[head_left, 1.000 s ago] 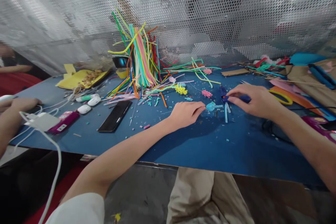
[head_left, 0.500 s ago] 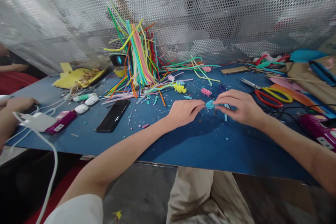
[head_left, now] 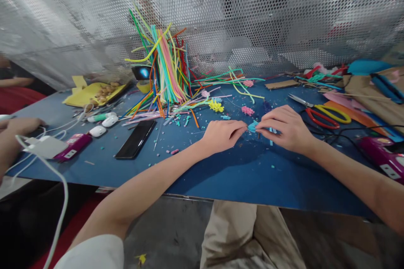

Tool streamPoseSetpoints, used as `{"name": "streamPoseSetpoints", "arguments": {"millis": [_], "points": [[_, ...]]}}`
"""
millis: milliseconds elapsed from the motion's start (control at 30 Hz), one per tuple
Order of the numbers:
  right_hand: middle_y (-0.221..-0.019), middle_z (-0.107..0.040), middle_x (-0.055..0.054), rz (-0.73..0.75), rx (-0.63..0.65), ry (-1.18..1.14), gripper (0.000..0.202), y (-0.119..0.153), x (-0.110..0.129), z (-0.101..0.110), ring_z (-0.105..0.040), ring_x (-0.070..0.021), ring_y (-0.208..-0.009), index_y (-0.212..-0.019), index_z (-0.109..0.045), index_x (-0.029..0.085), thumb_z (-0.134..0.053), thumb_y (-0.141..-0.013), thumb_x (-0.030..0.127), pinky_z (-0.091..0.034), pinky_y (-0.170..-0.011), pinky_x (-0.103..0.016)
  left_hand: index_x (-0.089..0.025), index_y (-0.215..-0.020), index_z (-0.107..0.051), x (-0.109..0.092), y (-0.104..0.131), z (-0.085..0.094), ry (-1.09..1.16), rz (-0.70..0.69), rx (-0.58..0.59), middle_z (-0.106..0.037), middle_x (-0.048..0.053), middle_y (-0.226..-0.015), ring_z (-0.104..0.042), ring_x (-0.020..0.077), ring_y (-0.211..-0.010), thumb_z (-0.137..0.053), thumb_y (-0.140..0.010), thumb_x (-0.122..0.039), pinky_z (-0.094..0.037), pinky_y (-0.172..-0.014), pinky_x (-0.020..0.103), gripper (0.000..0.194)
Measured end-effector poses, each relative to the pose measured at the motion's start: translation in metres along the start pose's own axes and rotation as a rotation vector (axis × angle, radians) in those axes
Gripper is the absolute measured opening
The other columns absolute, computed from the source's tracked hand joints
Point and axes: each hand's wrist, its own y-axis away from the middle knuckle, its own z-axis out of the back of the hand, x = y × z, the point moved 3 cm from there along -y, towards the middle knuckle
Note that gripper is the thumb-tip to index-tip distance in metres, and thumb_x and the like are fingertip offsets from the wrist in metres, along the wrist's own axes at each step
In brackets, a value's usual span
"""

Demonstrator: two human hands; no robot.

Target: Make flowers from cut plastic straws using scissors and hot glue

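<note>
A small light-blue pipe-cleaner piece (head_left: 252, 126) is pinched between my two hands, just above the blue table (head_left: 202, 176). My left hand (head_left: 222, 135) grips its left end with thumb and fingertips together. On its right end the thumb and fingers of my right hand (head_left: 285, 129) close in a pinch. Behind my hands lie a pink fuzzy piece (head_left: 248, 111) and a yellow fuzzy piece (head_left: 216, 106). A short blue bit (head_left: 225, 117) lies nearby. My fingers partly cover the blue piece, so its full shape is hidden.
Upright pipe cleaners (head_left: 167, 67) stand in a bunch at the back. Scissors (head_left: 322, 111) lie right, near a purple power strip (head_left: 383, 157). A black phone (head_left: 135, 139), white cables (head_left: 59, 185) and another person's hand (head_left: 25, 125) are left. A perforated metal screen (head_left: 252, 17) stands behind.
My right-hand fingers have shifted slightly on the light-blue piece, and its shape between the fingertips looks a little different. My left hand has barely moved.
</note>
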Motion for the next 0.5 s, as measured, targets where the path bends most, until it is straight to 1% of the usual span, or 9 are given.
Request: {"name": "streamPoseSetpoints", "arguments": {"millis": [200, 333, 433, 500], "points": [[-0.091, -0.072, -0.001, -0.02, -0.022, -0.004, 0.007, 0.0005, -0.0001, 0.0014, -0.065, -0.0173, -0.085, -0.094, -0.067, 0.025, -0.069, -0.089, 0.029, -0.044, -0.08, -0.035, -0.029, -0.105, -0.07, -0.0007, 0.0018, 0.0013, -0.034, -0.024, -0.045, -0.076, -0.003, -0.105, -0.072, 0.0128, -0.094, -0.042, -0.103, -0.035, -0.042, -0.061, 0.021, 0.029], [-0.094, -0.073, -0.003, -0.087, -0.063, -0.041, 0.013, 0.0003, -0.0012, 0.0074, -0.067, -0.0206, -0.09, -0.099, -0.064, 0.024, -0.068, -0.087, 0.03, -0.046, -0.082, -0.037, -0.029, -0.107, -0.071, -0.002, 0.0017, 0.0047, -0.088, -0.068, -0.077, -0.076, -0.002, -0.098, -0.072, 0.0121, -0.084, -0.042, -0.103, -0.036, -0.041, -0.059, 0.021, 0.03], [-0.096, -0.073, -0.003, -0.094, -0.046, -0.052, 0.015, -0.0008, -0.0008, 0.0099, -0.067, -0.0207, -0.089, -0.102, -0.064, 0.025, -0.067, -0.088, 0.029, -0.047, -0.08, -0.038, -0.03, -0.109, -0.071, -0.0015, 0.0012, 0.0065, -0.124, -0.098, -0.1, -0.076, -0.001, -0.091, -0.071, 0.0118, -0.078, -0.042, -0.103, -0.038, -0.042, -0.06, 0.023, 0.03], [-0.095, -0.074, -0.003, -0.083, -0.025, -0.057, 0.014, -0.0013, -0.0001, 0.0094, -0.067, -0.02, -0.087, -0.1, -0.065, 0.025, -0.068, -0.087, 0.029, -0.046, -0.079, -0.037, -0.031, -0.11, -0.071, -0.0003, 0.001, 0.0067, -0.13, -0.106, -0.111, -0.075, -0.002, -0.09, -0.071, 0.0118, -0.078, -0.042, -0.103, -0.038, -0.042, -0.061, 0.023, 0.03]]}}
